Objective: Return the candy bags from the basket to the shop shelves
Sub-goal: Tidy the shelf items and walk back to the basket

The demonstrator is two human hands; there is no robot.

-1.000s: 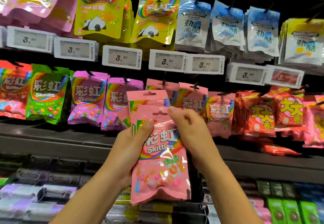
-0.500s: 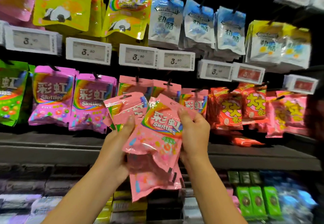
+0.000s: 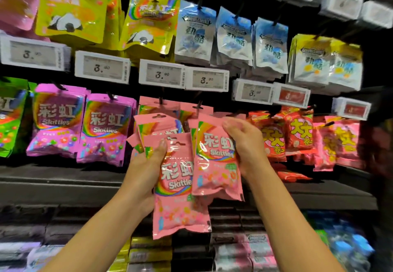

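My left hand (image 3: 146,165) grips a bunch of pink Skittles bags (image 3: 178,203), its thumb across the front one. My right hand (image 3: 244,144) pinches one pink Skittles bag (image 3: 214,165) by its upper right corner and holds it apart, just right of the bunch. Both hands are raised in front of the hanging row of pink Skittles bags (image 3: 161,106) on the shelf pegs. No basket is in view.
Purple Skittles bags (image 3: 104,127) hang to the left, orange-red candy bags (image 3: 297,131) to the right. Above are price tags (image 3: 161,76), yellow panda bags (image 3: 148,24) and Doublemint packs (image 3: 270,46). A dark shelf ledge (image 3: 63,182) runs below, with boxed gum under it.
My right hand has drawn one pink bag off the bunch and lifted it to the right. The view has shifted right and closer to the shelves.
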